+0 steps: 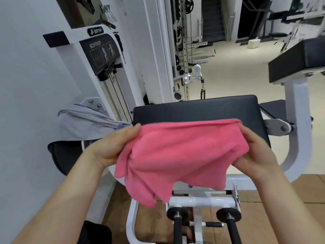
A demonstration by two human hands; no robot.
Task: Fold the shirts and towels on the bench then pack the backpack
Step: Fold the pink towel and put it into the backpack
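Currently: pink towel [181, 155] bunched, held over near edge of black padded worktop [193, 110], lower folds hanging past it; contact with pad unclear. Left grip [112, 147] closed round towel's left top corner, fingers hidden beneath cloth. Right grip [255, 152] closed round right side, thumb on top. Grey shirt [84, 124] heaped just beyond worktop's left edge, against white machine frame [95, 103].

A plain white wall [26, 85] is on the left. Beside it stands a white gym machine [105, 55] with a black label. Farther back, a cable rack [182, 41] stands on pale beige floor [237, 81]. The brown floor [281, 217] is nearer.
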